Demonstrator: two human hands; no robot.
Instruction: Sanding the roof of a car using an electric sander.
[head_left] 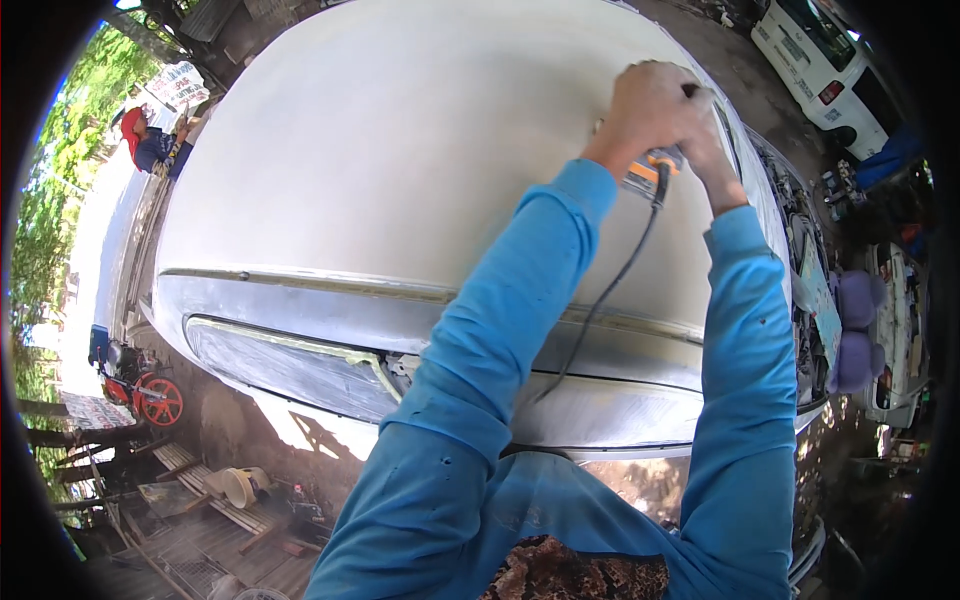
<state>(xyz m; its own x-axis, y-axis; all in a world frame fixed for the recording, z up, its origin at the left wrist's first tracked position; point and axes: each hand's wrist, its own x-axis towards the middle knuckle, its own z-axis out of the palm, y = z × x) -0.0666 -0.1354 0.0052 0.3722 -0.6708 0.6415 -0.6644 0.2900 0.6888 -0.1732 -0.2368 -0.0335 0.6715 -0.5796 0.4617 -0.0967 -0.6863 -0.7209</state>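
An orange and grey electric sander (pixel 642 180) lies against the broad pale, dusty roof (pixel 400 150) of a vehicle, toward its far right side. My left hand (pixel 645 108) is closed over the top of the tool, hiding most of it. My right hand (pixel 710 165) is closed too, crowded against the left one at the sander's right; its fingers are partly covered. From the tool's near end a black cord (pixel 628 262) trails down over the roof edge and passes behind my left sleeve. Both arms are stretched out in blue sleeves.
Along the roof's near side runs a raised rail (pixel 330 283), above a dull, masked side window (pixel 290 360). A person in a red head covering (pixel 150 145) is at the far left. A red-wheeled motorcycle (pixel 140 390), a pale bucket (pixel 240 487), a white vehicle (pixel 815 75) and purple seats (pixel 855 330) stand around.
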